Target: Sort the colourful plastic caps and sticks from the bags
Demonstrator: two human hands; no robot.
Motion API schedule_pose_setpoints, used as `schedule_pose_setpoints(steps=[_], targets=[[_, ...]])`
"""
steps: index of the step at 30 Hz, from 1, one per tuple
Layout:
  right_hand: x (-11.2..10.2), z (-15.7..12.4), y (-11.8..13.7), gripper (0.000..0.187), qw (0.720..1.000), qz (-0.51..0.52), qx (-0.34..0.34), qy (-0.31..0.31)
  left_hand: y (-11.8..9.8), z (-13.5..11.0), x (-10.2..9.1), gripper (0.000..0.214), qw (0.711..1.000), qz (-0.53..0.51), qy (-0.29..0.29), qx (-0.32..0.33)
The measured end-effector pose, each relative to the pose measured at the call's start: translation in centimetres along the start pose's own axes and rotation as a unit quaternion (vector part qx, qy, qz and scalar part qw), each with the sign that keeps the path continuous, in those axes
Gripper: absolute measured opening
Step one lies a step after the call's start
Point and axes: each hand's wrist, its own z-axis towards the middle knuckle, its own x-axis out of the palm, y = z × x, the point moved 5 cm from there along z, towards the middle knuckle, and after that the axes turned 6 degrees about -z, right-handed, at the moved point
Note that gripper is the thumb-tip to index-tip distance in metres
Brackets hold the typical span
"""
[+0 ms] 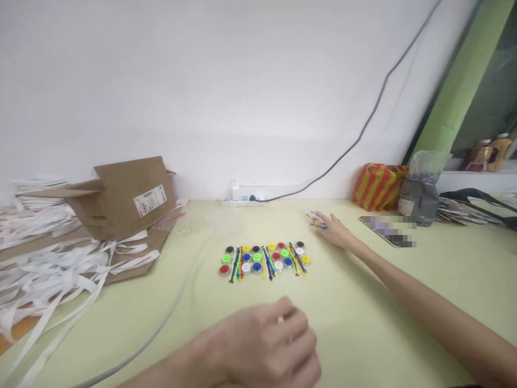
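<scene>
My left hand [278,345] is curled closed in the near foreground, somewhat blurred. A tiny pale spot shows between its fingers, but I cannot make out what it is. Farther back on the right, my right hand [333,230] reaches out over the table, its fingers closed around a small bunch of coloured plastic arrows [316,220]. Left of it lie rows of small round clear pieces with coloured centres [257,267], in red, blue, green, yellow, white and black. Between them sit slanted groups of thin coloured plastic arrows [267,263].
An open cardboard box [129,199] and tangled white straps [68,269] occupy the left. A power strip [244,195] lies against the wall, and a grey cable [177,302] crosses the table. To the right are a phone [385,231], a striped bag [377,186] and a dark pouch [418,196].
</scene>
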Motion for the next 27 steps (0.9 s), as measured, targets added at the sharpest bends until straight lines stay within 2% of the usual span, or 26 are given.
schedule_pose_setpoints(steps=[2, 4, 8, 10, 12, 14, 17, 20, 23, 27], targets=[[1.8, 1.1, -0.4, 0.054, 1.0, -0.022, 0.018, 0.002, 4.1, 2.3, 0.3, 0.022, 1.0, -0.013, -0.018, -0.015], [2.5, 1.2, -0.6, 0.05, 1.0, -0.011, 0.003, 0.001, 6.9, 3.1, 0.8, 0.026, 0.998, -0.003, -0.042, -0.044], [2.0, 0.0, -0.3, 0.038, 0.988, 0.077, -0.128, 0.024, 9.7, 1.1, 2.4, 0.026, 0.993, 0.01, -0.023, -0.116], [1.6, -0.4, -0.8, 0.037, 0.983, 0.092, -0.156, 0.002, 10.5, -0.6, 2.9, 0.026, 0.99, 0.007, 0.003, -0.144], [1.4, -0.3, -2.0, 0.043, 0.99, 0.084, -0.106, -0.043, 11.6, -2.3, 3.1, 0.024, 0.983, -0.003, 0.026, -0.18], [1.7, 0.0, -3.6, 0.054, 0.994, 0.074, -0.015, -0.074, 13.0, -3.6, 3.0, 0.023, 0.973, -0.005, 0.04, -0.228], [2.7, 0.2, -5.0, 0.06, 0.995, 0.039, 0.075, -0.056, 14.7, -4.8, 3.0, 0.023, 0.959, 0.005, 0.068, -0.274], [3.3, 0.3, -4.8, 0.059, 0.995, -0.005, 0.095, -0.024, 15.5, -5.5, 3.2, 0.02, 0.953, 0.01, 0.085, -0.29], [3.5, 0.3, -4.4, 0.062, 0.994, -0.014, 0.107, -0.023, 15.9, -6.0, 3.6, 0.02, 0.948, 0.009, 0.082, -0.306], [3.3, 0.2, -4.5, 0.059, 0.989, 0.055, 0.128, -0.053, 16.7, -7.0, 3.6, 0.024, 0.94, 0.023, 0.052, -0.336]])
